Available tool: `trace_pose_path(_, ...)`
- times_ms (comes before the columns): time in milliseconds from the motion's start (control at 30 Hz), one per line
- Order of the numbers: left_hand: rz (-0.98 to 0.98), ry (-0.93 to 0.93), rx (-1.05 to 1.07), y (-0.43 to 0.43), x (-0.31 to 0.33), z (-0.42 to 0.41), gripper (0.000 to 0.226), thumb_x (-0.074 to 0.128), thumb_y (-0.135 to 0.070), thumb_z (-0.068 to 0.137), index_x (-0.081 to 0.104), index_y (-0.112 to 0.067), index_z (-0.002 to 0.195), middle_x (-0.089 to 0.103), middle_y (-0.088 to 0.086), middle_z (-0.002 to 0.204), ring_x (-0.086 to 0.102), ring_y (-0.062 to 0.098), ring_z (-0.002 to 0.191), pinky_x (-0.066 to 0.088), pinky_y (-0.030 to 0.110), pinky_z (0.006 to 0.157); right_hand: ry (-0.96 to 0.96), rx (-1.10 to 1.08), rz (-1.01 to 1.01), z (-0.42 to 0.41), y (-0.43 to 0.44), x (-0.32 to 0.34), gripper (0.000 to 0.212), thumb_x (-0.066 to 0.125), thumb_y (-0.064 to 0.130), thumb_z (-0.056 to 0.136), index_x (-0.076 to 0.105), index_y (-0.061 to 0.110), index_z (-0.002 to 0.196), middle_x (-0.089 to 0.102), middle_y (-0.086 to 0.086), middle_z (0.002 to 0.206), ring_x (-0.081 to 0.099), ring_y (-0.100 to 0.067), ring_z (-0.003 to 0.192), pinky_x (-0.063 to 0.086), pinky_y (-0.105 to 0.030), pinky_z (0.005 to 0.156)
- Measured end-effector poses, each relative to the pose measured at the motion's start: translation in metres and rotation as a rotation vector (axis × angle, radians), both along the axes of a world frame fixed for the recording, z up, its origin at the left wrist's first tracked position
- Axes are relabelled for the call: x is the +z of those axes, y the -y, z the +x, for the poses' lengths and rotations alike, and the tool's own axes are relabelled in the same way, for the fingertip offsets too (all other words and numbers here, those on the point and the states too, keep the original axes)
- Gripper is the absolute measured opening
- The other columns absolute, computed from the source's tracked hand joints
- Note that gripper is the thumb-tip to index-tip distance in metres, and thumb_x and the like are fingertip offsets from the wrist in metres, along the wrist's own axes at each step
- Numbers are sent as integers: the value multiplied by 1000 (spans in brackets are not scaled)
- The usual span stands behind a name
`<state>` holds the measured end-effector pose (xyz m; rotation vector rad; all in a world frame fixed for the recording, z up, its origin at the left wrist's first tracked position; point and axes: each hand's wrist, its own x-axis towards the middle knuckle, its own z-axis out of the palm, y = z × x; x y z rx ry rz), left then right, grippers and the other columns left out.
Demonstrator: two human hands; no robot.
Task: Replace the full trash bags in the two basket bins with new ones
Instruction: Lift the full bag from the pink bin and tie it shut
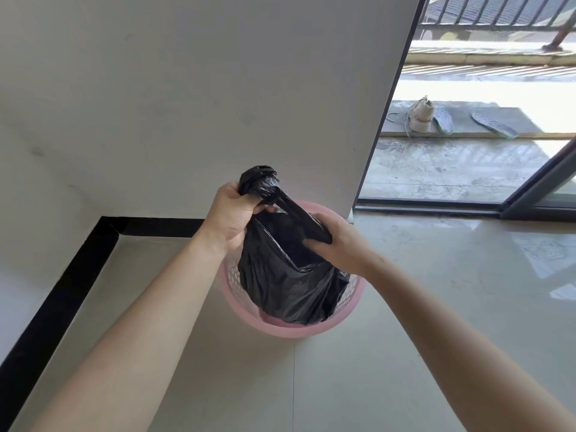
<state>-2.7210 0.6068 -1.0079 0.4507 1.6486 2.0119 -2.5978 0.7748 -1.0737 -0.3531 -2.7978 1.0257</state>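
Item 1. Black trash bag (pixel 286 285): plastic, glossy, creased, bulging with contents. The lower part sits inside the bin and the upper part rises above the rim. The top is gathered into a bunched neck (pixel 258 182) held up and to the left.

Item 2. Pink basket bin (pixel 299 330): round, with a latticed wall and a solid rim. It stands on the floor at the foot of the wall's outer corner and holds the bag.

Item 3. Left grip (pixel 230 216): a bare hand with its fingers curled tight round the bunched neck of the bag, above the bin's far-left rim.

Item 4. Right grip (pixel 339 244): a bare hand lower and to the right, fingers and thumb pinching a fold of the bag's upper edge. A taut strip of plastic runs between the two grips.

Item 5. Floor (pixel 420 322): pale glossy tiles showing reflections.

Item 6. Wall (pixel 187 88): plain white, with a black skirting (pixel 62 294) along its base.

Item 7. Sliding door frame (pixel 530 194): dark metal, standing open to a sunlit balcony.

Item 8. On the balcony, well apart from the bin: one pale shoe (pixel 422 118) with loose laces, two insoles (pixel 494 124) beside it, and a dark railing (pixel 498 10) behind
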Motion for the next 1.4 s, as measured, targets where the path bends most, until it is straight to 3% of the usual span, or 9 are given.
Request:
trace_pose_path(267,212,326,-35,-3,-7,3,13,53,-19,88,50,-14,76,35,0,65,43,15,56,45,33,73,-79,-240,-327,13,3,-6,30,40,37,105,47,32,76,52,18,60,47,0,56,35,-21,58)
trace_pose_path(400,220,539,155,-4,-14,-1,25,51,-33,93,51,-12,78,50,3,66,57,21,63,52,35,76,-24,-373,-478,19,0,-10,42,37,43,105,49,11,80,47,-7,67,45,-23,65,37,-36,64)
trace_pose_path(500,-161,280,193,2,-18,3,35,49,-46,97,61,-13,98,67,-4,69,69,12,66,51,18,55,-27,-408,-518,22,-1,-9,42,35,44,105,45,13,79,40,-1,70,38,-17,66,28,-34,62)
trace_pose_path(633,-153,30,-94,18,-26,3,20,60,-32,95,71,-25,110,75,-9,105,69,6,102,52,24,92,-23,-432,-538,20,-3,-10,42,34,44,105,44,14,77,42,-2,72,40,-17,68,30,-34,64)
trace_pose_path(900,-58,91,-120,-8,-21,14,48,51,-39,99,58,-19,55,66,3,63,68,23,71,54,40,90,-34,-146,-314,19,9,-10,40,35,49,102,45,23,73,50,-21,75,46,-30,65,43,-49,67)
trace_pose_path(1000,14,215,-77,-11,-22,12,44,67,-41,87,45,-22,54,27,-6,43,31,10,37,53,32,58,-71,-137,-315,29,3,-2,35,35,36,107,42,29,74,41,0,64,36,-4,53,33,-20,55)
trace_pose_path(1100,-63,281,-242,-2,-29,9,16,76,-12,80,66,-22,74,33,-8,57,24,6,46,38,23,50,-61,-144,-265,33,-3,2,36,35,36,107,36,38,71,36,11,59,35,-2,48,30,-17,50)
trace_pose_path(1233,-162,207,-424,5,-28,16,46,68,4,83,54,-12,124,61,-12,68,46,4,54,35,22,55,37,-35,-70,27,-7,5,31,38,34,107,44,32,76,44,5,64,39,-7,55,31,-20,52)
trace_pose_path(1400,-195,90,-580,11,-26,20,7,77,-18,78,72,-21,74,43,-11,59,25,10,55,26,24,53,236,209,295,13,-6,22,38,38,38,106,54,7,89,54,-3,76,49,-19,64,33,-28,63)
